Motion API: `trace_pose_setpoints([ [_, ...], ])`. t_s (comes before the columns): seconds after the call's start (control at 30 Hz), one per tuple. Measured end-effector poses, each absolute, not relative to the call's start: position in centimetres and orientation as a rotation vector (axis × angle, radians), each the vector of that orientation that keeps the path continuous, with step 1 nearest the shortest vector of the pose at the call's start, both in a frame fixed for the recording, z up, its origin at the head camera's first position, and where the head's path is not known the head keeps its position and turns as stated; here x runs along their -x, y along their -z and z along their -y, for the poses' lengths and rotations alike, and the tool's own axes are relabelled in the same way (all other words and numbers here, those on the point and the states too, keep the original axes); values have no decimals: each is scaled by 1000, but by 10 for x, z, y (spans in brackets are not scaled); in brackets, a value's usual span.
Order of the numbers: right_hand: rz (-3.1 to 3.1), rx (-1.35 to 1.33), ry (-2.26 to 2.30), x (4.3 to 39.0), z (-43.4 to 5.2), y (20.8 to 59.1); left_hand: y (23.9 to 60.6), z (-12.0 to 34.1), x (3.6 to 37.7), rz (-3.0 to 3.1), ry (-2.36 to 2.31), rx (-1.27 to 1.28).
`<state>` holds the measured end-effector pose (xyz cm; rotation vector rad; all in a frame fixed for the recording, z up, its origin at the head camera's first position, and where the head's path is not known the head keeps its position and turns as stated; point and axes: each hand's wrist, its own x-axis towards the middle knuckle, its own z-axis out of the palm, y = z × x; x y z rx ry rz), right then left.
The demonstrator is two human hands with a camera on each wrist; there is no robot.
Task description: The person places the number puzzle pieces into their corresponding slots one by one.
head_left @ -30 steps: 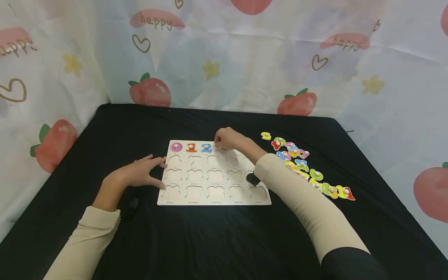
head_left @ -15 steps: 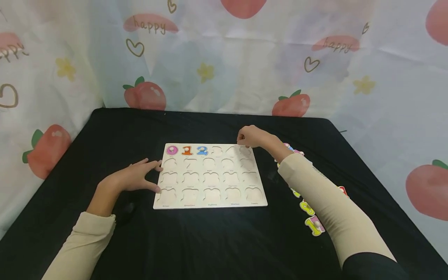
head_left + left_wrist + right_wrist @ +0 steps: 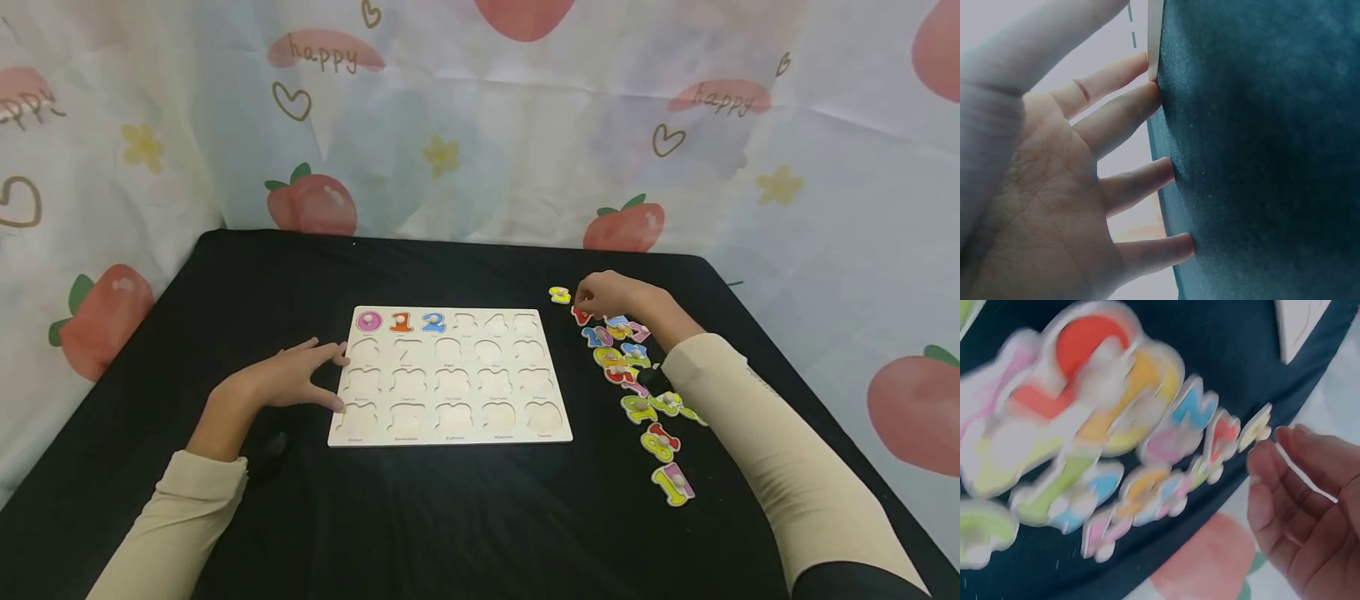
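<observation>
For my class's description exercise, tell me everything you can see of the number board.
The number board is a thin, pale, wooden-looking rectangle with shallow recesses in four rows, captioned in tiny print. Its top row holds the purple 0, orange 1 and blue 2, each knobbed; the other recesses are empty. It lies flat on the black cloth, long sides running left to right, and the left hand touches its left edge.
</observation>
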<state>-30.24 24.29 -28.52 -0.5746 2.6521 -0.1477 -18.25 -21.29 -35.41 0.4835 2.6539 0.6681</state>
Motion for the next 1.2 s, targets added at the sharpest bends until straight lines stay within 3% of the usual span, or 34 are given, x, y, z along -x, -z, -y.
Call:
trace_pose_setpoints([
  [0.3, -2627, 477, 104, 292, -272, 273, 355, 214, 183, -2659, -668, -492],
  [1.2, -2703, 424, 98, 285, -309, 299, 353, 213, 182, -2653, -682, -488],
])
